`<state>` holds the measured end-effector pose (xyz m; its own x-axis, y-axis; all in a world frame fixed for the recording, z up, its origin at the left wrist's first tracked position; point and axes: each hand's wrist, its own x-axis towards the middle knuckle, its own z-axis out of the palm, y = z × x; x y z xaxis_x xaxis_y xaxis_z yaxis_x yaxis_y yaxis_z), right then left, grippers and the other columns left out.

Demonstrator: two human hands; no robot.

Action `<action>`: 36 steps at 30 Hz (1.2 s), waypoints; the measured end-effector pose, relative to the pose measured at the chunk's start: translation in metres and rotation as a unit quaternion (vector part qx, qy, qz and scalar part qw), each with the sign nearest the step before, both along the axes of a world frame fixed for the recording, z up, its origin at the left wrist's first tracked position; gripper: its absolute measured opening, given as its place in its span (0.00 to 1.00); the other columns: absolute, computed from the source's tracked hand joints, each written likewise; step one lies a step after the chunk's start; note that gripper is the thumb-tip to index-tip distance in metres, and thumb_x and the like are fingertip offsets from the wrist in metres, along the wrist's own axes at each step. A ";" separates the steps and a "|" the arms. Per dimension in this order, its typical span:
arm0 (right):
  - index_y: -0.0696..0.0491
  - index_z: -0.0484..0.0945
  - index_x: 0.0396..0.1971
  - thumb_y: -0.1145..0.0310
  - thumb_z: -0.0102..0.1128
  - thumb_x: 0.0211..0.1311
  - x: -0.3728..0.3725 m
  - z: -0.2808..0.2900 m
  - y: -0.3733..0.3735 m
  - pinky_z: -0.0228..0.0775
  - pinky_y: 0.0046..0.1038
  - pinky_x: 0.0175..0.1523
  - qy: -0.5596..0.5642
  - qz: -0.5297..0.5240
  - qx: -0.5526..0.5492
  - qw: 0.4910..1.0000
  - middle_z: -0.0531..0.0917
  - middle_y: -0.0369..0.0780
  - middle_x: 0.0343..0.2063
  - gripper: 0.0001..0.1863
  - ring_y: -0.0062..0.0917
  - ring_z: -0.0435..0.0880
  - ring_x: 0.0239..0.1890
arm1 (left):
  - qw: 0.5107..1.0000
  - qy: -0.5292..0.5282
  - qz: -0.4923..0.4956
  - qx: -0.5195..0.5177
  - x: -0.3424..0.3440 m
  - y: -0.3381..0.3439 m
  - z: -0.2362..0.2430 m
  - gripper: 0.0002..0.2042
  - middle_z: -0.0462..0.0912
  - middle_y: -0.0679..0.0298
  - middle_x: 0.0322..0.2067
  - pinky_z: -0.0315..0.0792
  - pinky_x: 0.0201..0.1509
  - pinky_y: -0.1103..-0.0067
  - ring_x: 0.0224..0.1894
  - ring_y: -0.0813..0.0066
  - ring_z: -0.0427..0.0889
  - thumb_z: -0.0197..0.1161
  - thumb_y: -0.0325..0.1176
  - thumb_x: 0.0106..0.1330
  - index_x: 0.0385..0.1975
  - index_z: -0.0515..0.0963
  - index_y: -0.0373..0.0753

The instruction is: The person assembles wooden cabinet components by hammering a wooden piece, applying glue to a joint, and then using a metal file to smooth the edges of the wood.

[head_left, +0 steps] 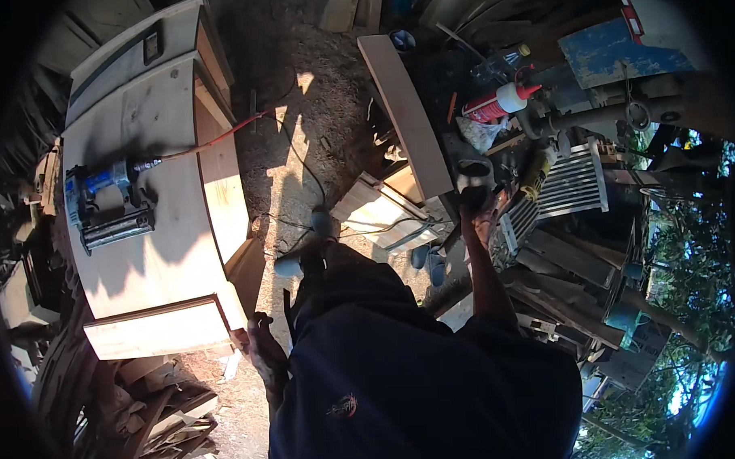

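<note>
My left hand is low beside the near corner of a pale wooden cabinet. Its fingers are loosely bent and apart, with one at or close to the cabinet's edge; I see nothing held in it. At the dark workbench on the right, my right hand closes on a dark object whose kind is hard to make out in the shade. A blue and grey nail gun lies on the cabinet, joined to a red air hose.
A long board lies along the bench's left side. Beyond my right hand are a red and white glue bottle and a slatted metal frame. A small wooden box and cords are on the floor. Scrap wood is piled at lower left.
</note>
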<state>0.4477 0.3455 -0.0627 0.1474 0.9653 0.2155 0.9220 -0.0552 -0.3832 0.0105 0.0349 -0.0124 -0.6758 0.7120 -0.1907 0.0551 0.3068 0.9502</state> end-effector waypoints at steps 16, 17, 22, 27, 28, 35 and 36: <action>0.63 0.81 0.47 0.60 0.61 0.57 0.020 0.011 0.028 0.73 0.44 0.44 0.157 -0.154 -0.082 0.972 0.84 0.48 0.36 0.23 0.41 0.84 0.40 | 0.746 0.522 -0.149 -0.386 -0.144 -0.042 0.117 0.52 0.52 0.52 0.74 0.51 0.76 0.57 0.75 0.49 0.53 0.75 0.30 0.49 0.76 0.50 0.46; 0.63 0.79 0.49 0.60 0.62 0.58 0.022 -0.001 0.032 0.72 0.42 0.45 0.139 -0.090 0.072 0.983 0.83 0.47 0.38 0.25 0.39 0.83 0.40 | 0.740 0.517 -0.194 -0.385 -0.159 -0.038 0.119 0.52 0.49 0.53 0.75 0.47 0.78 0.56 0.77 0.51 0.48 0.74 0.30 0.49 0.76 0.48 0.45; 0.60 0.74 0.53 0.54 0.63 0.64 0.094 -0.026 0.020 0.71 0.32 0.46 0.312 0.179 0.089 0.929 0.80 0.42 0.40 0.27 0.27 0.78 0.39 | 0.726 0.554 -0.299 -0.277 -0.238 -0.028 0.085 0.52 0.50 0.55 0.76 0.44 0.79 0.56 0.78 0.55 0.48 0.73 0.27 0.49 0.76 0.48 0.41; 0.62 0.80 0.42 0.60 0.62 0.63 0.021 0.022 -0.010 0.70 0.31 0.40 0.327 -0.126 -0.001 0.937 0.83 0.39 0.34 0.19 0.26 0.78 0.32 | 0.692 0.589 -0.369 -0.195 -0.274 -0.037 0.091 0.48 0.66 0.47 0.63 0.56 0.74 0.57 0.68 0.50 0.64 0.76 0.36 0.46 0.70 0.58 0.33; 0.62 0.80 0.42 0.60 0.62 0.63 0.014 0.048 -0.024 0.70 0.31 0.40 0.322 -0.133 0.008 0.937 0.83 0.39 0.34 0.19 0.26 0.78 0.32 | 0.692 0.589 -0.373 -0.184 -0.270 -0.027 0.095 0.48 0.66 0.47 0.63 0.56 0.74 0.57 0.68 0.50 0.64 0.76 0.36 0.46 0.70 0.58 0.33; 0.59 0.78 0.46 0.67 0.60 0.62 -0.060 0.105 -0.096 0.71 0.38 0.39 0.289 -0.012 0.101 0.952 0.78 0.38 0.34 0.15 0.35 0.79 0.33 | 0.692 0.534 -0.417 -0.249 -0.197 0.003 0.114 0.56 0.61 0.53 0.67 0.48 0.78 0.54 0.73 0.53 0.56 0.77 0.55 0.45 0.74 0.54 0.41; 0.59 0.78 0.46 0.67 0.60 0.62 -0.075 0.112 -0.105 0.71 0.38 0.39 0.288 -0.010 0.104 0.952 0.78 0.38 0.34 0.15 0.35 0.79 0.33 | 0.688 0.529 -0.420 -0.267 -0.189 0.007 0.112 0.56 0.61 0.52 0.67 0.47 0.77 0.52 0.72 0.54 0.57 0.77 0.55 0.44 0.74 0.54 0.41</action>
<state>0.3728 0.2401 0.0491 0.3161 0.9063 0.2805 0.5560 0.0626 -0.8288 -0.1788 0.0422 0.0993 -0.0320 0.9551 -0.2946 0.9993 0.0356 0.0070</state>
